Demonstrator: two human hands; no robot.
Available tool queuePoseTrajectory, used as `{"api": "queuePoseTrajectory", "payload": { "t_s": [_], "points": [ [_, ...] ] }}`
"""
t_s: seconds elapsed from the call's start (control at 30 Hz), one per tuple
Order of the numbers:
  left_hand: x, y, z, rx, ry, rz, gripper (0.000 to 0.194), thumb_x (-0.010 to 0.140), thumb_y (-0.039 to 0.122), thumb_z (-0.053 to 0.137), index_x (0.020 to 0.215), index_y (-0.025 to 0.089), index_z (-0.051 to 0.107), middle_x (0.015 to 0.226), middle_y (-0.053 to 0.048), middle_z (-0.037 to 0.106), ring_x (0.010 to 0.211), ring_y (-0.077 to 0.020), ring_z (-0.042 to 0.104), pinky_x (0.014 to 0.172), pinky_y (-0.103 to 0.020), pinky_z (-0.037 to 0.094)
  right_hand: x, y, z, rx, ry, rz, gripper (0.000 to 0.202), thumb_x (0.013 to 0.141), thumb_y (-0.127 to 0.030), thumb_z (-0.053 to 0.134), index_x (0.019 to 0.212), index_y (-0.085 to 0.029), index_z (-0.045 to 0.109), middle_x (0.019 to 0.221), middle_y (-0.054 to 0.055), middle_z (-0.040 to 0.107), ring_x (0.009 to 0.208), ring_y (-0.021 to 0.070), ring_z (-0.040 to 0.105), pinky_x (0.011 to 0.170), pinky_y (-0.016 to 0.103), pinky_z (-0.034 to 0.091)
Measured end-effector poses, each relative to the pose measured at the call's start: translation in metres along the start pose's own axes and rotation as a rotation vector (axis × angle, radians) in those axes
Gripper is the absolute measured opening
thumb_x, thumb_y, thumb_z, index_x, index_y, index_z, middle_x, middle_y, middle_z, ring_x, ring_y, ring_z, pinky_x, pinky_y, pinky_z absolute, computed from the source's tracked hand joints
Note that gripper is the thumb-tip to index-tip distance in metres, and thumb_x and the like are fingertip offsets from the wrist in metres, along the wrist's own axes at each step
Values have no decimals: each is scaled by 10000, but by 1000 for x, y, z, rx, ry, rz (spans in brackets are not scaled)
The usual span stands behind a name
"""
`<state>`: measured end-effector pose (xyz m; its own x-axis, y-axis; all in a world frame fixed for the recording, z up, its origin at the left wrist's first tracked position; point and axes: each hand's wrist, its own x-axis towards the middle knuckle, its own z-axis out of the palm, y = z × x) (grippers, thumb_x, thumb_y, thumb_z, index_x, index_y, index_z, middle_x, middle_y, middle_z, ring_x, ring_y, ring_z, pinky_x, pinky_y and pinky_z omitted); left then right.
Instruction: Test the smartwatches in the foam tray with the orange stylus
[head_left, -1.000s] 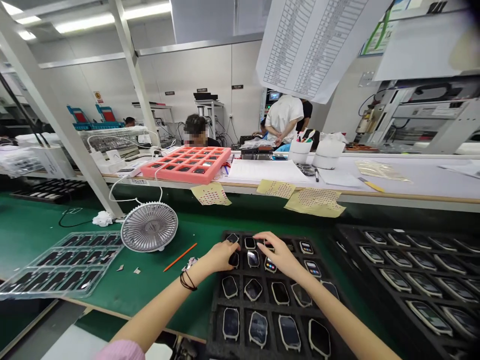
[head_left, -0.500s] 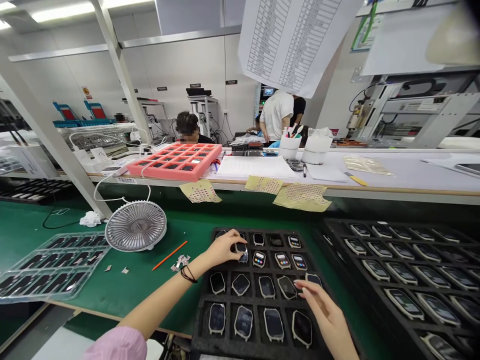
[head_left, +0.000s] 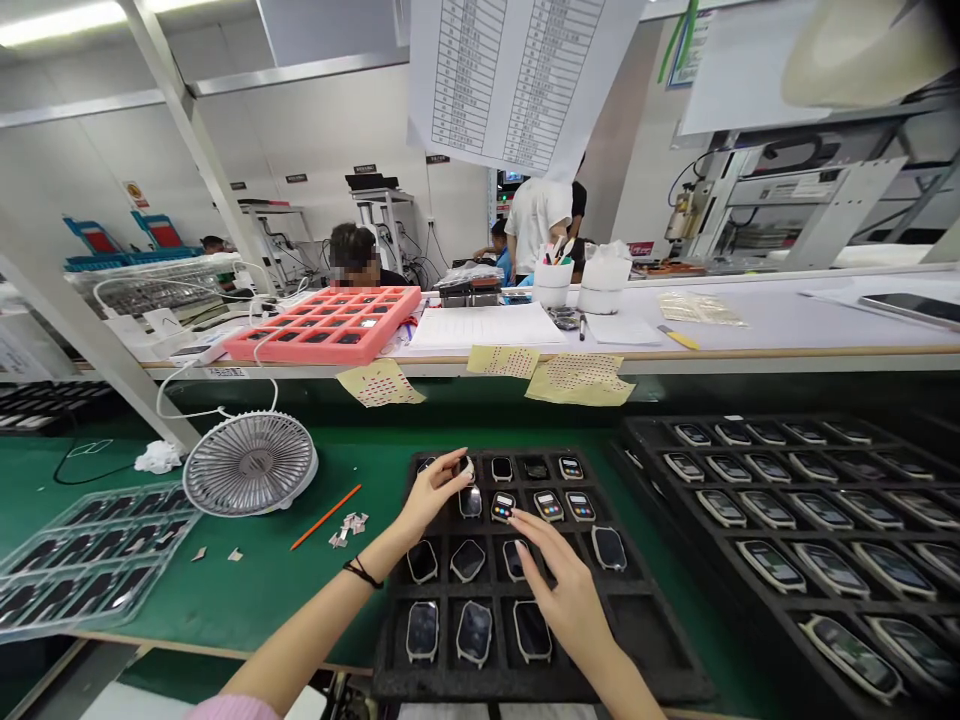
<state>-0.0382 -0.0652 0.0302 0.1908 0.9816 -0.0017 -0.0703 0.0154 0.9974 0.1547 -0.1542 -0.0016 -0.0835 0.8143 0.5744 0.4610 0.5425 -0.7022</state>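
A black foam tray [head_left: 652,685] holds rows of smartwatch bodies without straps. At its back left my left hand [head_left: 435,492] pinches a small watch [head_left: 466,467] between thumb and fingertips. Just in front of those fingers another watch [head_left: 470,502] sits in its slot. My right hand [head_left: 559,575] hovers over the middle of the tray, thumb and fingers apart, holding nothing visible. Its fingertips are near a watch with a lit screen [head_left: 503,507] and partly cover a dark-screened watch [head_left: 514,560].
To the right stands a second black tray [head_left: 720,590] of watches. On the left are a round fan [head_left: 251,465], an orange stick [head_left: 325,517], small scraps [head_left: 349,528] and a clear tray [head_left: 97,555]. A pink tray [head_left: 322,325] lies on the shelf; people are beyond.
My left hand has moved from the second-row watch to one in the back row. My right hand has moved left, from the right-hand columns to the middle. The camera view has shifted slightly.
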Motion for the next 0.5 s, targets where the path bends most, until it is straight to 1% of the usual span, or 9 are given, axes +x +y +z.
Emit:
{"api": "queuePoseTrajectory", "payload": {
  "t_s": [0.07,0.17,0.23,0.3,0.37,0.5],
  "points": [
    [-4,1,5,-159,-44,-79,537,736,399,712,1223,224,568,1224,-93,572,1181,-268,529,1004,-429,425,2,1,5,-27,23,-27,364,911,-209,486,1251,-297,582,1256,57,616,1169,269,564,978,468,486],
    [-21,1,24,-413,-155,-246,477,819,415,614,1263,268,524,1230,-69,587,1177,-235,539,1011,-413,420,10,-1,11,-58,32,-126,432,912,-173,483,1321,-309,512,1335,31,555,1238,270,505,1027,488,444],
    [-34,1,36,-519,-196,-312,412,851,419,568,1242,296,542,1274,-42,568,1205,-218,512,1013,-386,416,13,-2,11,-57,26,-185,487,913,-140,478,1365,-317,444,1380,15,505,1276,262,463,1057,492,413],
    [-45,2,45,-607,-217,-347,363,861,415,556,1208,311,574,1305,-17,548,1227,-209,485,1015,-370,410,14,-2,10,-42,32,-219,520,912,-105,468,1381,-323,410,1397,6,482,1286,255,450,1072,489,399],
    [-53,2,48,-684,-230,-380,340,854,404,572,1180,314,601,1286,-8,560,1222,-207,479,1018,-379,404,11,0,7,-21,59,-245,521,905,-80,470,1366,-321,432,1376,9,504,1263,256,477,1074,493,398],
    [-62,2,47,-787,-274,-414,325,838,359,615,1159,313,622,1233,-8,590,1179,-196,493,1023,-408,391,5,4,3,8,121,-292,492,881,-72,514,1311,-311,507,1286,22,591,1181,278,557,1041,531,430]
  ]
}}
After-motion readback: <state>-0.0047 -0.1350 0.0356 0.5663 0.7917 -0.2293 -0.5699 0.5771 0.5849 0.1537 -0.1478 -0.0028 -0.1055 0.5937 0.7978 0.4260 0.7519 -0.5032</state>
